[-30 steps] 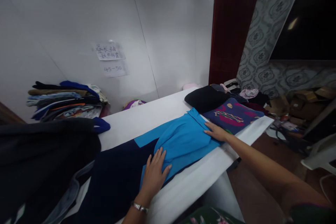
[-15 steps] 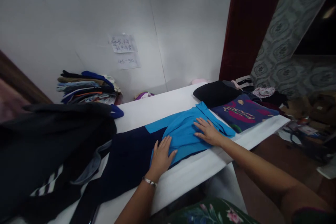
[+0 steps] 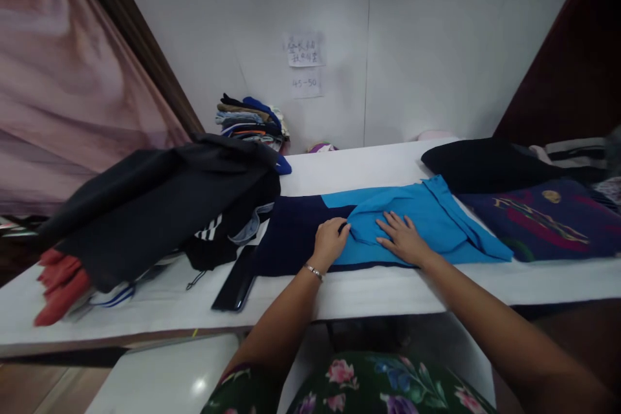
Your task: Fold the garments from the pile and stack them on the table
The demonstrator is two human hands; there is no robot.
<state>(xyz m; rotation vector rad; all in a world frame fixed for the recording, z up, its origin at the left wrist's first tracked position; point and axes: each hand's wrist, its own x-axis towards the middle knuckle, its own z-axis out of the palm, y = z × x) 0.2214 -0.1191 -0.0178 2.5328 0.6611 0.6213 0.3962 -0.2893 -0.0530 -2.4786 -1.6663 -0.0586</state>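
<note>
A bright blue and navy garment [image 3: 422,207] lies across the white table, its blue part folded over in loose creases. My left hand [image 3: 332,239], with a metal band at the wrist, has its fingers curled and thumb drawn in at the blue fold's left edge, pinching the cloth there. Flat on the blue cloth, with fingers spread, rests my right hand [image 3: 403,238]. The navy part [image 3: 288,233] stretches out to the left of my left hand.
Dark clothes [image 3: 160,200] are heaped on the left, with a black phone [image 3: 235,281] beside them. A folded clothes stack [image 3: 252,119] stands by the wall. On the right lie a patterned purple garment [image 3: 543,220] and a black one [image 3: 480,165]. A white stool [image 3: 165,375] is below the table.
The view has swung left. My left hand has gone from lying flat with fingers out to curling at the blue edge. My right hand stays flat on the cloth.
</note>
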